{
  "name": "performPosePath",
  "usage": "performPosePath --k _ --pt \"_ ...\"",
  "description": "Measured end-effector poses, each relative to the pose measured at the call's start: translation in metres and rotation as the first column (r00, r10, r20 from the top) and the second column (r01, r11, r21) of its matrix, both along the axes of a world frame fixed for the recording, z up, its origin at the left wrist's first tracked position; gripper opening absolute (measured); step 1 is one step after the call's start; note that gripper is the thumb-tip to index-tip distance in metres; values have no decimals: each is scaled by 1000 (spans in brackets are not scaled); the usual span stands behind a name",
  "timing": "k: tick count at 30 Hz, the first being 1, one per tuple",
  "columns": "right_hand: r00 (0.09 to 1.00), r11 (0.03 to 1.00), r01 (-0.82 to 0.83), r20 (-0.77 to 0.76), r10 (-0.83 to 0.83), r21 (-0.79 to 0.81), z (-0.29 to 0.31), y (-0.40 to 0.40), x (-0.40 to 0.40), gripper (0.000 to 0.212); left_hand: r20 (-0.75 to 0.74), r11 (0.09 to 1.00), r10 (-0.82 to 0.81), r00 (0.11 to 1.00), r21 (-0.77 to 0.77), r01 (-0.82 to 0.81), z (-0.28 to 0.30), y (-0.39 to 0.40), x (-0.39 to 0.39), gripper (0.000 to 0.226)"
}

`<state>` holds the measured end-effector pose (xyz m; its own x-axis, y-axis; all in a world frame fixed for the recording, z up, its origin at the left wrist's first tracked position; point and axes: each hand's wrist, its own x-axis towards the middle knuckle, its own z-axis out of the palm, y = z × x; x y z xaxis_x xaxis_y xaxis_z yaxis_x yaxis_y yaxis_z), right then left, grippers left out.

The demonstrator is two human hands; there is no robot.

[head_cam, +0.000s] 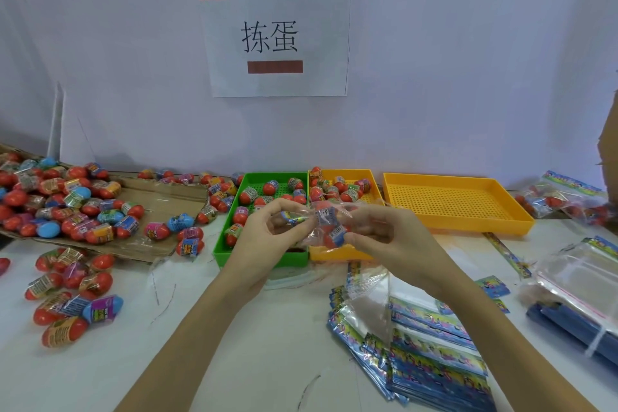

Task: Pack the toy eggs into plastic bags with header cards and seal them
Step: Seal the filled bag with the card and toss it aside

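Your white table (274, 338) meets a pale wall (434, 77); both hands (left (264, 234), right (384, 237)) pinch a clear bag (329, 222), its eggs blurred.

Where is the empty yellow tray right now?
In the head view the empty yellow tray sits right of centre at the back of the table, against the wall, just right of the yellow tray holding eggs and left of the packed bags.

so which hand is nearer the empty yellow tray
Right. The right hand holds the bag of eggs just left of the empty yellow tray; the left hand is farther left, over the green tray.
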<state>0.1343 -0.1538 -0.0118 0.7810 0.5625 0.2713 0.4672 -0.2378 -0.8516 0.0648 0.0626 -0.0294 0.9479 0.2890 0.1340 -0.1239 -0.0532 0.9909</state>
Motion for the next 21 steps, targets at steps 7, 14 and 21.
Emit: performPosePath --k 7,14,21 --pt "993 991 73 -95 -62 112 -2 1 0 12 -33 956 -149 988 -259 136 2 -3 0 41" --pt "988 999 -19 -154 26 50 -3 5 -4 33 -31 978 -69 997 -200 62 -4 -3 2 41" --pt "977 976 69 -211 -24 207 1 5 -10 25 -37 919 -145 989 -374 120 0 -3 3 63"
